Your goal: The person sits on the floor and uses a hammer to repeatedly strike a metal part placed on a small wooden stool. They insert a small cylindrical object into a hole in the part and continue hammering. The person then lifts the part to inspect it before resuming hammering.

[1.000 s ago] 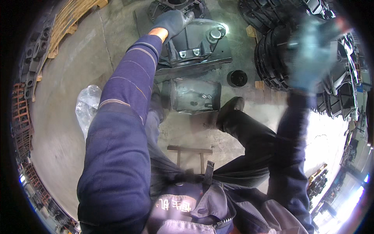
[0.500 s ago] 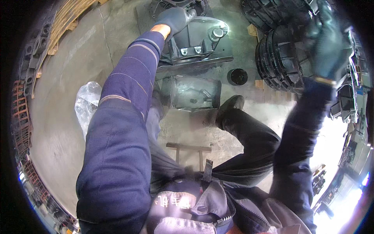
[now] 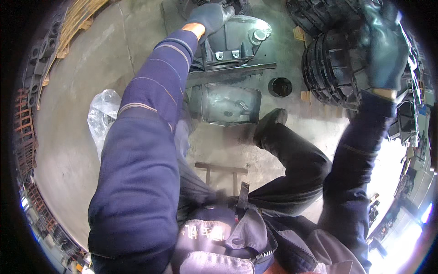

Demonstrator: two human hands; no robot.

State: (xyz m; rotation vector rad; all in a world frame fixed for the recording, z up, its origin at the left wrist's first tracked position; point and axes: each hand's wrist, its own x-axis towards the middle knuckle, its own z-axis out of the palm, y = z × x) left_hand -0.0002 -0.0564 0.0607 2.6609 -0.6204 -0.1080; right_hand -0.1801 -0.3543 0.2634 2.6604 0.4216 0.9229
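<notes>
My left hand (image 3: 210, 19), in a dark grey glove, is closed on the upper edge of a dark metal housing casting (image 3: 228, 41). The casting has a curved rim, a round boss on its right and two small lugs at its lower side. Raised at the far right, my gloved right hand (image 3: 385, 57) appears open, fingers stretched away from me and slightly blurred. It is beside and partly in front of stacked black ribbed castings (image 3: 324, 68); whether it touches them is hidden. Nothing shows in its grasp.
A metal tray (image 3: 230, 105) holding small parts lies between my feet, below a flat bar (image 3: 232, 70). A round black cup (image 3: 280, 86) is right of it. Clear plastic (image 3: 101, 121) lies on the floor at left. A metal frame stool (image 3: 221, 169) is beneath me.
My right hand has shifted slightly and is less blurred. My left hand remains on the casting; the floor items sit a little differently in view.
</notes>
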